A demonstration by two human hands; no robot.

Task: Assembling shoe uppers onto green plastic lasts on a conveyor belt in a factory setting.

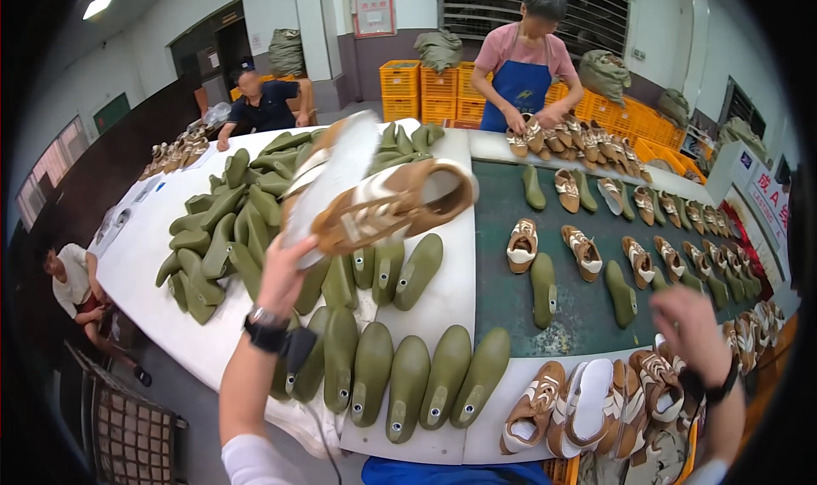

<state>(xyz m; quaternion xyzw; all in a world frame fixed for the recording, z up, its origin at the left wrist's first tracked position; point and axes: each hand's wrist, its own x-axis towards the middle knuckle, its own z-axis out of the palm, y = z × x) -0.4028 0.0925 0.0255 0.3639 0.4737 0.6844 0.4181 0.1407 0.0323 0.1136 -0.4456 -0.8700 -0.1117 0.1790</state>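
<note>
My left hand [288, 272] is raised above the table, closed around a pair of brown-and-white sneakers [387, 215]. One of them faces me with its laces and opening; the other is turned so its white sole [339, 174] shows. My right hand [688, 328] hangs over the near right edge of the green belt, its fingers smeared by motion. Under that hand stand several more brown sneakers [538, 404] at the table edge. A row of green shoe lasts [408, 390] lies between my arms, and a large heap of lasts [217, 221] spreads behind my left hand.
The green belt [519, 315] carries rows of sneakers and lasts. Across the table a person in a blue apron [516, 85] handles sneakers; two others sit at the left. Yellow crates [400, 81] stand along the back wall. A cable [322, 425] hangs near my left forearm.
</note>
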